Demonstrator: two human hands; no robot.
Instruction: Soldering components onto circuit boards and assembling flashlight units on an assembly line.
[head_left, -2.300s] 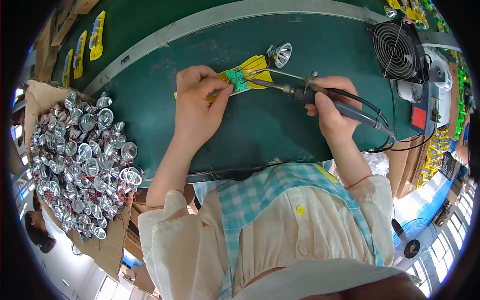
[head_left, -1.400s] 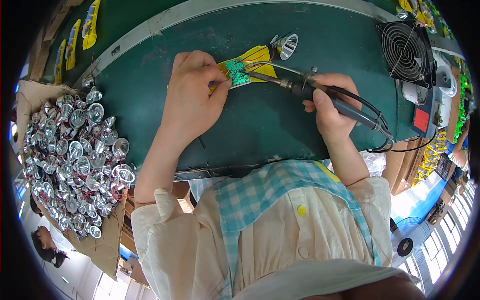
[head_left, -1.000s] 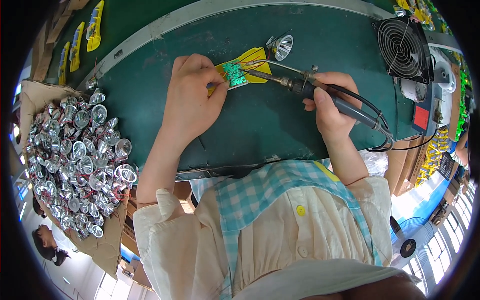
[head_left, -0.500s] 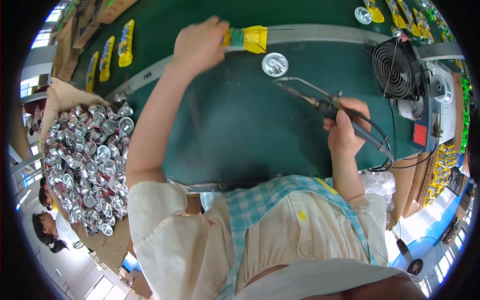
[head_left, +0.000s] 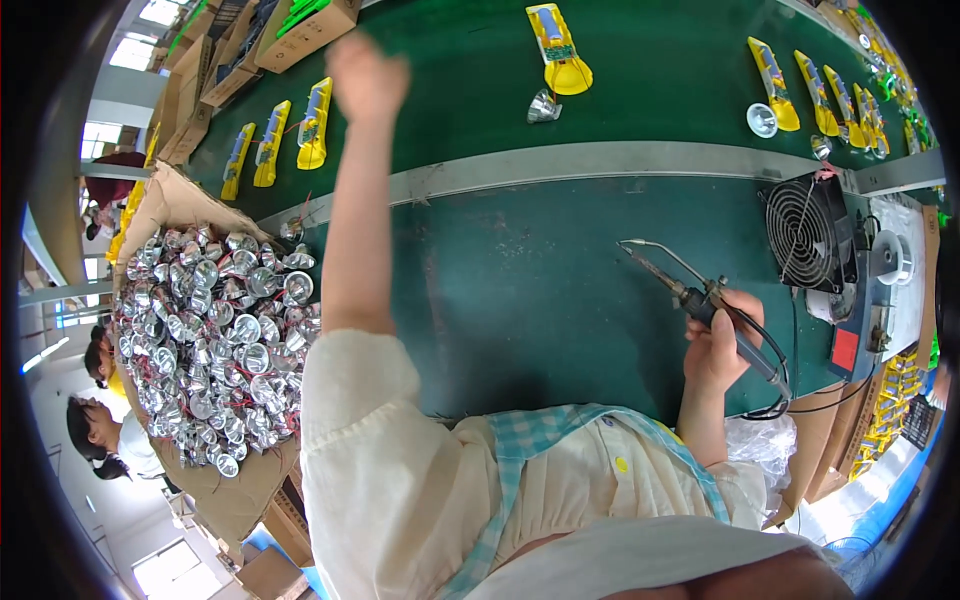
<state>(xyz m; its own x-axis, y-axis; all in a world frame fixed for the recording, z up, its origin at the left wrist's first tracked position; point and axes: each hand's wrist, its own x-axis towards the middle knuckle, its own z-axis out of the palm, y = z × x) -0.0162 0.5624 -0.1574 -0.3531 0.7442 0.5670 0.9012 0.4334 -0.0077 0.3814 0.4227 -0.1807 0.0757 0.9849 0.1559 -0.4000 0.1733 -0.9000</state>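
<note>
My right hand (head_left: 718, 345) is closed around a soldering iron (head_left: 738, 345), whose thin feed tube meets its tip over the green worktop. My left hand (head_left: 368, 75) is stretched far out over the green belt and smeared by motion, so its fingers cannot be made out. Closest to it is a yellow flashlight housing (head_left: 314, 125) with a circuit board and wires; two similar housings lie to its left. Another yellow housing (head_left: 560, 60) lies on the belt at the top middle, wired to a silver reflector (head_left: 544, 106) at its near end.
A cardboard box (head_left: 165, 200) heaped with silver reflectors (head_left: 220, 330) stands left of the worktop (head_left: 520, 290). A black fan (head_left: 803, 232) and a solder spool (head_left: 890, 257) are at the right. A grey rail (head_left: 600, 160) divides worktop from belt, where several yellow housings (head_left: 775, 85) lie at right.
My left hand has let go of the yellow housing, which now lies on the belt with its reflector, and has moved farther out. The head view has shifted; my right hand still grips the iron.
</note>
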